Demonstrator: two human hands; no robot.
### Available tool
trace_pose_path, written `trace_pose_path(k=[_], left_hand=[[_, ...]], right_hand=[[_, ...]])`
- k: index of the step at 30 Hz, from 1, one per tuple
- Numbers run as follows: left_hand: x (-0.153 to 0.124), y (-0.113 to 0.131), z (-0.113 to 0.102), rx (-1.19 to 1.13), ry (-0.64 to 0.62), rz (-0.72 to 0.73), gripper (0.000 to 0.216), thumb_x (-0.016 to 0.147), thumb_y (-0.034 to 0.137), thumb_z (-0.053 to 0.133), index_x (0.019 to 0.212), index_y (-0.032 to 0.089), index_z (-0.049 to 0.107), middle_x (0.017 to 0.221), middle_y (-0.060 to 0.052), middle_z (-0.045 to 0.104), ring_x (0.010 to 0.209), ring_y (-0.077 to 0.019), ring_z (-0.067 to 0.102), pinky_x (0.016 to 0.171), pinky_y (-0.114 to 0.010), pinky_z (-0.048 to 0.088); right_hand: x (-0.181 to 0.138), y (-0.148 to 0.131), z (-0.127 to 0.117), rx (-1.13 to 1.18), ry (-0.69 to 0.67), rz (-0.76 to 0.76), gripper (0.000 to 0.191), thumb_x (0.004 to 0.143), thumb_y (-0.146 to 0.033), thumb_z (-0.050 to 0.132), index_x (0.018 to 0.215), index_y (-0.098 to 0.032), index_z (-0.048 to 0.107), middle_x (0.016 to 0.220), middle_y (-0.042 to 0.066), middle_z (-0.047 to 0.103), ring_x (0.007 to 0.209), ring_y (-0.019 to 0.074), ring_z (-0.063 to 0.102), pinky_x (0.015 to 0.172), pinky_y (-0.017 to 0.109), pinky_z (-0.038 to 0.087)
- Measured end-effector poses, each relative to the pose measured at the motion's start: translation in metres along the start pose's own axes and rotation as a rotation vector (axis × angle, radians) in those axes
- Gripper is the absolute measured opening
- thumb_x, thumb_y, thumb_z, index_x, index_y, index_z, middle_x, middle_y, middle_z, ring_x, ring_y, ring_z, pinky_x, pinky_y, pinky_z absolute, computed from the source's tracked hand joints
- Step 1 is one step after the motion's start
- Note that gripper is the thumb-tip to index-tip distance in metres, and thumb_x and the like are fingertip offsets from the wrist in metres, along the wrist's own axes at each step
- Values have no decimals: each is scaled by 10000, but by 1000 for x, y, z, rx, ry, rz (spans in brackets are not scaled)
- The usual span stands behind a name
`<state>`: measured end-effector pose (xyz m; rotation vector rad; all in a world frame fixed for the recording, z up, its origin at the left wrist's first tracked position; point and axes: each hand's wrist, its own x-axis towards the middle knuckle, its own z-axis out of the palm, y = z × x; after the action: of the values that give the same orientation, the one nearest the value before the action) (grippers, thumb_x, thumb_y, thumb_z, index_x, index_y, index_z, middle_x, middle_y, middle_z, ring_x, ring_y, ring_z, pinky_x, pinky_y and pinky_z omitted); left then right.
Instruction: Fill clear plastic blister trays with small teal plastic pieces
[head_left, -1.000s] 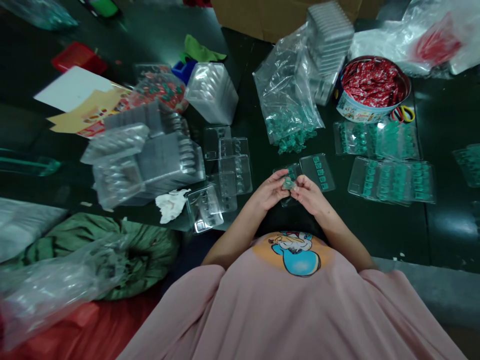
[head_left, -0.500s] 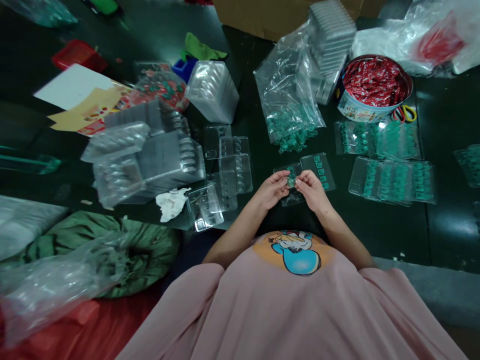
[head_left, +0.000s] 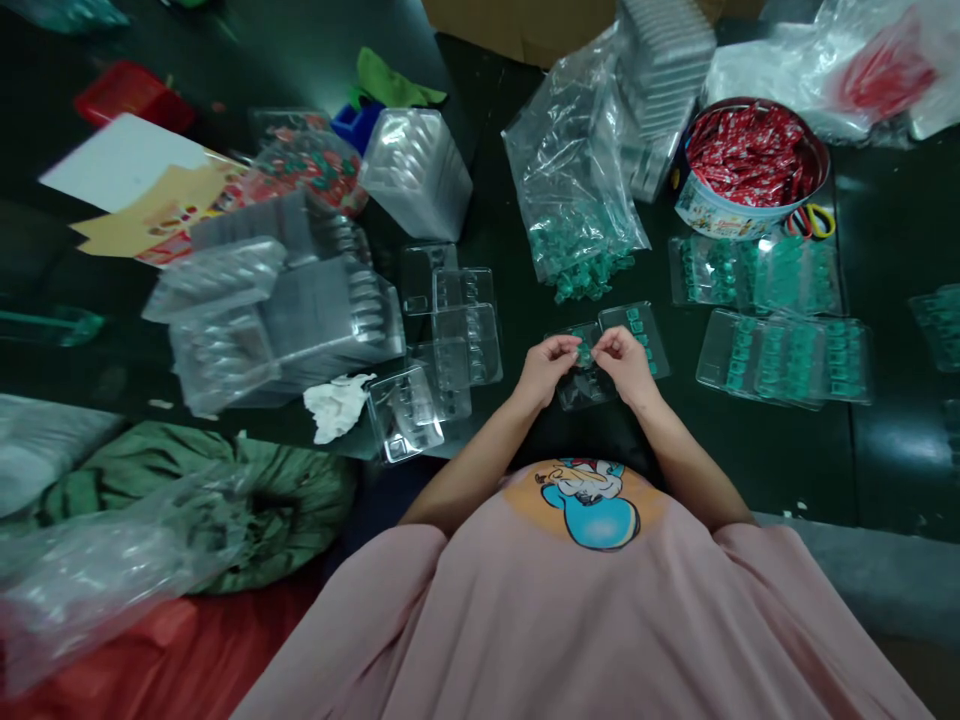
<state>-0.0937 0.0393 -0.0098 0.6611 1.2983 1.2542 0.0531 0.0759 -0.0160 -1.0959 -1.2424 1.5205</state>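
Observation:
My left hand (head_left: 550, 368) and my right hand (head_left: 624, 364) face each other over a clear plastic blister tray (head_left: 589, 392). Their fingers are closed in pinches around a small translucent green plastic piece (head_left: 583, 352), low over the tray's upper part. Fingertips hide some of the piece, and its exact shape is too small to tell. Touching my right fingers or just behind them is another clear tray (head_left: 655, 352) with a row of green pieces. Farther back, loose green pieces (head_left: 592, 278) spill from a clear plastic bag (head_left: 574, 150).
Filled trays (head_left: 787, 360) lie overlapped at right, below a round tin (head_left: 739, 222) of red packets and scissors (head_left: 817, 221). Unfilled clear trays (head_left: 450, 330) and tray stacks (head_left: 307, 310) are at left, near a crumpled white tissue (head_left: 335, 408). The dark table's front edge runs beside my body.
My hands have moved slightly apart at the fingertips, and the green piece sits lower against the tray. The view has shifted a little; the surrounding things keep their places.

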Motion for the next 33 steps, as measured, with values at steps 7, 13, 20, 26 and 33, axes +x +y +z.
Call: trace_pose_path(k=[7, 13, 20, 26, 33], left_hand=[[5, -12, 1, 143, -33, 96, 172, 688, 120, 687, 855, 141, 724, 748, -8, 658, 673, -114, 599, 697, -245, 495], [-14, -21, 0, 249, -1, 56, 169, 671, 57, 670, 794, 151, 736, 744, -20, 678, 685, -131, 605, 704, -242, 488], [5, -21, 4, 364, 54, 183, 199, 699, 52, 634, 809, 184, 735, 810, -33, 691, 754, -165, 612, 769, -283, 485], [8, -23, 3, 572, 14, 276, 219, 679, 14, 618, 717, 208, 713, 736, -26, 643, 718, -178, 552, 786, -287, 437], [8, -22, 2, 775, -41, 368, 247, 759, 39, 570, 777, 214, 743, 780, -59, 608, 749, -201, 542, 793, -300, 411]], right_hand=[[5, 0, -12, -248, -88, -37, 107, 723, -212, 615, 780, -233, 527, 718, -40, 554, 674, 129, 534, 679, 279, 403], [-18, 8, -15, -461, -106, -92, 68, 761, -176, 549, 761, -234, 513, 733, -24, 539, 693, 146, 525, 689, 285, 394], [1, 5, -7, -642, -59, -210, 131, 758, -99, 489, 750, -230, 480, 758, -2, 506, 733, 163, 482, 719, 289, 369], [0, 13, -4, -853, -86, -190, 189, 808, -69, 420, 836, -209, 543, 802, 34, 516, 711, 173, 459, 687, 288, 350], [-3, 13, 4, -956, -70, -164, 191, 865, -89, 427, 831, -223, 559, 806, 58, 547, 680, 192, 465, 660, 300, 332]])
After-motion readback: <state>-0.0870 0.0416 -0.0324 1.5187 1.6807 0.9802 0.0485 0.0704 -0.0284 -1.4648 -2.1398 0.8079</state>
